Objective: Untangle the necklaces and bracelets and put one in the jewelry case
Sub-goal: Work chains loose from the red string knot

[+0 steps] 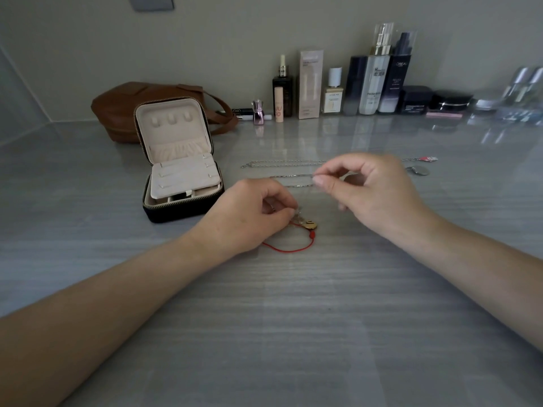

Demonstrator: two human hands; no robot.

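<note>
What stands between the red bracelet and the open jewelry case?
Nothing lies on the table between them. The left hand, which pinches the red bracelet, is on that side. In the jewelry case, a beige insert panel covers most of the base.

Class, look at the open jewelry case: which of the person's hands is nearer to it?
Left. The left hand sits just right of the jewelry case; the right hand lies farther right still.

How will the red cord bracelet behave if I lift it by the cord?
The red cord bracelet lies in a loose curve, so it will probably hang limp. Its gold charm likely swings to the bottom. Thin as it looks, it is probably very light.
</note>
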